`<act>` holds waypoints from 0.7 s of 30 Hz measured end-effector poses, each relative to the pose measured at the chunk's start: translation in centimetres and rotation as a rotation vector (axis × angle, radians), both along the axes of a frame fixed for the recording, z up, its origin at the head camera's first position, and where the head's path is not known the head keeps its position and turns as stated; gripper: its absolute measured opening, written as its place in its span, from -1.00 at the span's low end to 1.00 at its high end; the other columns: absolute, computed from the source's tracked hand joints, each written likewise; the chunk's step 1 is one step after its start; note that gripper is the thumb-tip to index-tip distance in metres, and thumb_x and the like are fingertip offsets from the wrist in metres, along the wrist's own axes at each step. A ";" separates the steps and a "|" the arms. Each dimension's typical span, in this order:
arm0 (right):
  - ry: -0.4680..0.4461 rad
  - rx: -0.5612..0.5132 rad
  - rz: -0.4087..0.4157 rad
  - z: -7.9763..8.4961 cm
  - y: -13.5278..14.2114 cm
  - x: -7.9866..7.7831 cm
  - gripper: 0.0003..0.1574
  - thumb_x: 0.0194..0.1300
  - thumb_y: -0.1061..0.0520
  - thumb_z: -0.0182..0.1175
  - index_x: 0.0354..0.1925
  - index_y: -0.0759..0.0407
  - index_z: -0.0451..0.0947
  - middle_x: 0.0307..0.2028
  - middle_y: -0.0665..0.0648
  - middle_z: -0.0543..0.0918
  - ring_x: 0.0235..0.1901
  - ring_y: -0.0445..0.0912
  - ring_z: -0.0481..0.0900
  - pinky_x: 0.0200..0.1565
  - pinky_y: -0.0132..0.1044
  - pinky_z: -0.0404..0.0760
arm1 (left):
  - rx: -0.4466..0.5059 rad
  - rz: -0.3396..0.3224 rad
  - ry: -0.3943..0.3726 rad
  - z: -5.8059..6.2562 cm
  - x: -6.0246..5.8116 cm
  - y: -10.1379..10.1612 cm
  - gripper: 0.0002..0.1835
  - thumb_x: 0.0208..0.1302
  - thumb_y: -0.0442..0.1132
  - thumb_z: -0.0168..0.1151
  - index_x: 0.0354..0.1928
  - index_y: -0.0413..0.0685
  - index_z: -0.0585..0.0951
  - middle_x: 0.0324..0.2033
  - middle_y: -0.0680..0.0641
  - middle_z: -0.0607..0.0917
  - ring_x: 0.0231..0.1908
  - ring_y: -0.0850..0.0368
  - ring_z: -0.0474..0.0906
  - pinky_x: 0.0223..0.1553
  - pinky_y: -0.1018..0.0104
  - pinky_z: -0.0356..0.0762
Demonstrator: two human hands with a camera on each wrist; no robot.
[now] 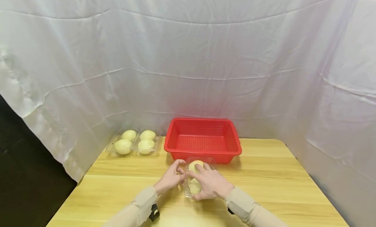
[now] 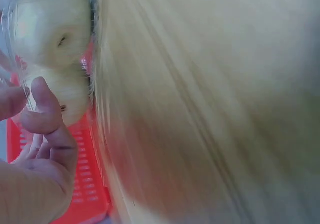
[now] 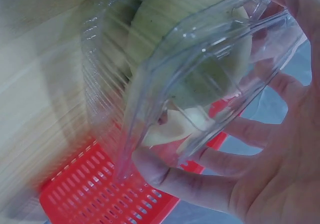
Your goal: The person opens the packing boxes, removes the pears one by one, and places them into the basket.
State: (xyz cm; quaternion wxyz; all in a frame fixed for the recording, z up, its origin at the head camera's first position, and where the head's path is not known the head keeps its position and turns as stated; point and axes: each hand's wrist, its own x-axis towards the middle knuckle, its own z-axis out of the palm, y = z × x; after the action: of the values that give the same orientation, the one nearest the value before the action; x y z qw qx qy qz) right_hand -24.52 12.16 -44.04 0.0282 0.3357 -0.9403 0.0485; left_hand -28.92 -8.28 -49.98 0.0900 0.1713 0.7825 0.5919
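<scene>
A clear plastic clamshell box (image 1: 189, 193) stands on the table in front of the red basket (image 1: 202, 156). Two pale yellow round fruits (image 3: 200, 54), with small dark stem or blossom marks, lie inside it. From the right, my right hand (image 1: 212, 184) grips the box from above, fingers spread across the lid and thumb toward the near end. The right wrist view shows two plastic rims apart under these fingers. My left hand (image 1: 172, 177) is at the left side of the box, fingers loosely bent, with fingertips (image 2: 42, 86) right at the plastic edge.
At the back left stand two more clear boxes, the left one holding two pale fruits (image 1: 122, 146) and the right one two fruits (image 1: 146, 146). Grey-white cloth (image 1: 188, 57) hangs behind and beside the wooden table (image 1: 117, 184).
</scene>
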 end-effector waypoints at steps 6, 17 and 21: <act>-0.016 -0.002 -0.017 0.2 0.2 -0.1 0.06 -0.11 -0.43 0.39 0.36 -0.48 0.22 0.19 0.15 0.43 0.08 0.15 0.47 -0.25 0.10 0.64 | 0.016 0.009 -0.013 1.0 -0.4 0.6 -0.35 0.20 -0.47 0.12 0.36 -0.34 0.23 -0.43 -0.07 0.60 -0.52 0.12 0.54 -0.53 0.33 0.44; -0.027 0.005 0.001 -0.1 0.1 0.2 0.03 -0.14 -0.35 0.43 0.32 -0.42 0.29 0.22 0.11 0.40 0.13 0.12 0.43 -0.30 0.08 0.64 | 0.070 0.009 -0.052 0.3 -2.8 0.4 -0.40 0.20 -0.45 0.19 0.33 -0.28 0.37 -0.42 -0.07 0.64 -0.57 0.20 0.54 -0.58 0.27 0.52; -0.013 0.009 0.002 0.0 0.1 0.2 0.04 -0.14 -0.36 0.43 0.34 -0.40 0.29 0.22 0.11 0.40 0.14 0.11 0.42 -0.26 0.08 0.64 | 0.158 -0.049 -0.192 0.0 -3.7 0.2 -0.36 0.19 -0.46 0.19 0.36 -0.25 0.34 -0.41 0.02 0.59 -0.54 0.25 0.49 -0.56 0.41 0.44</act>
State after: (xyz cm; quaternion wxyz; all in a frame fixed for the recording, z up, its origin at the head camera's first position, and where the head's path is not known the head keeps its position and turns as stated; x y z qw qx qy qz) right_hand -24.27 12.27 -44.05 0.0203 0.3365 -0.9403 0.0466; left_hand -32.59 -8.12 -50.02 0.1651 0.1398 0.7166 0.6631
